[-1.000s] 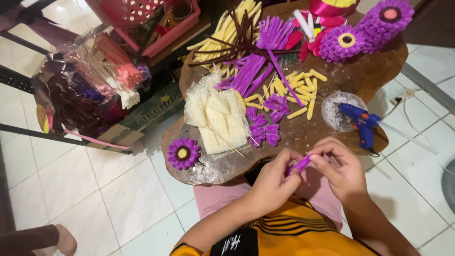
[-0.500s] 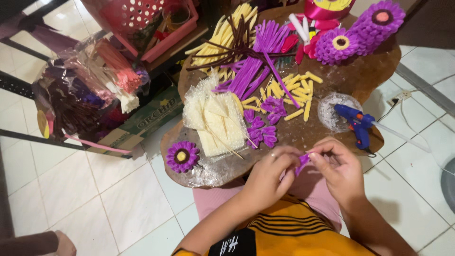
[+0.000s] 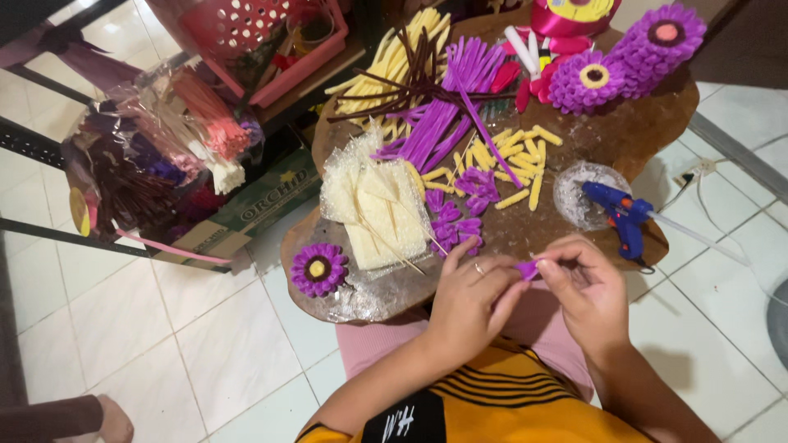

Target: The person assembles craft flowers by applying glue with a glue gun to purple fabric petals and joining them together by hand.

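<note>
My left hand (image 3: 470, 299) and my right hand (image 3: 584, 287) meet at the near edge of a brown wooden slab table (image 3: 624, 135). Both pinch one small purple straw piece (image 3: 526, 268) between their fingertips. A ring sits on a finger of my left hand. Just beyond the hands lie folded purple pieces (image 3: 453, 219) and short yellow pieces (image 3: 517, 156). A blue glue gun (image 3: 621, 212) rests to the right of my right hand, beside a clear plastic dish (image 3: 579, 190).
A finished purple flower (image 3: 318, 268) sits at the table's left edge, next to a foam block with skewers (image 3: 379, 212). Long purple and yellow straws (image 3: 443, 86), two larger purple flowers (image 3: 628, 57), a pink basket (image 3: 263, 41) and bagged straws (image 3: 156, 156) lie farther off.
The view has shifted slightly. My hands stay together at the table edge, working the small purple piece with little fingertip movements.
</note>
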